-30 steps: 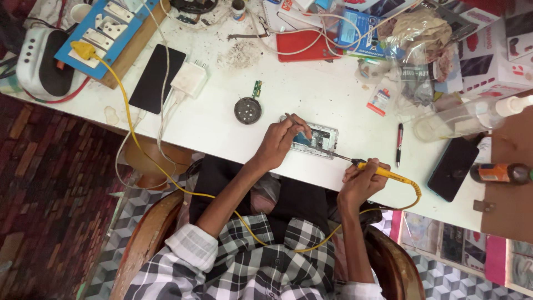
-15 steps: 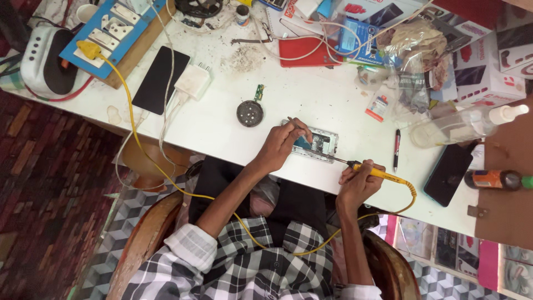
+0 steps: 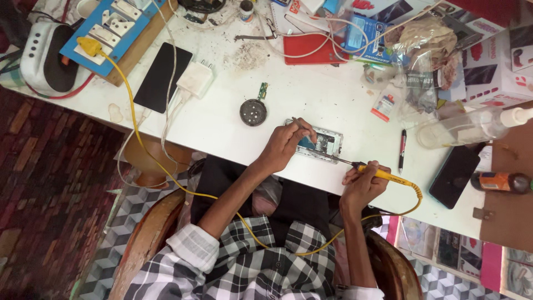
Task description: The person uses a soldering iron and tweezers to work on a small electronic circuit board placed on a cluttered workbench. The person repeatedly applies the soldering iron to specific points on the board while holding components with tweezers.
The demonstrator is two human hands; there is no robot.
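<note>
Right hand [image 3: 361, 186] clamps yellow soldering iron [image 3: 383, 175] by its handle; left hand [image 3: 283, 147] pinches apparently tweezers [image 3: 300, 124] over the light, fragile opened phone [image 3: 321, 145].

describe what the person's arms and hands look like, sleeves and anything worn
Both hands, left hand and right hand, are bare: no gloves, rings or watch visible. The shirt is a black-and-white check with sleeves rolled up to about the elbows, showing a paler lining at the left cuff. Forearms are uncovered and slim.
</note>
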